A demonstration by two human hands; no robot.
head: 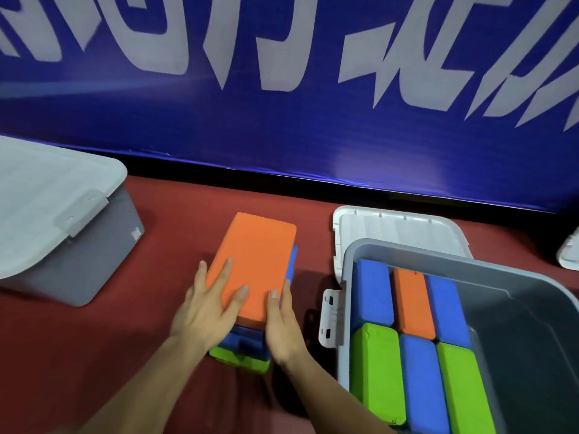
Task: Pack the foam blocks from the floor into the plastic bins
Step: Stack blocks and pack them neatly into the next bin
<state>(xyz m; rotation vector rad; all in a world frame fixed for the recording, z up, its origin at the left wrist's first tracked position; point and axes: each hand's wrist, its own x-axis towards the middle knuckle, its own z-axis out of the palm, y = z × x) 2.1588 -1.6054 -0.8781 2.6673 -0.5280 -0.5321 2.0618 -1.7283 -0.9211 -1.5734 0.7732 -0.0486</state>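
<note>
Entering from the bottom edge, two bare forearms reach to a stack of three foam blocks lying flat on the red floor [94, 339]. The left hand [210, 308] lies palm-down on the orange rectangular foam block [257, 261] at the top of the stack, fingers straight and spread. Its grip is apart, with nothing clasped. The right hand [283, 327] is set against the stack's near right corner, thumb on the orange top and fingers straight along the right side. That grip is likewise apart, not curled round anything. Under the orange block sits a blue rectangular foam block [247, 341], and under that a green rectangular foam block [241, 360], which touches the floor.

Just right of the stack stands an open grey plastic bin [343, 364], with a white latch [329, 317] on its left wall. Six foam blocks show inside, packed side by side in two rows against the left wall.
- Near row, left to right: left green block [377, 371], middle blue block [421, 380], right green block [463, 393].
- Far row, left to right: far-left blue block [374, 292], far orange block [413, 303], far-right blue block [446, 308].

Behind the open bin a loose white plastic lid [401, 227] lies on the floor, partly covered by the bin's far rim. To the left, well apart from the stack, a second grey plastic bin [78, 270] stands shut under its fitted white lid [47, 198]. A white object [568, 252], cut by the right edge, cannot be identified. Along the back runs a blue banner with large white lettering [282, 136].
</note>
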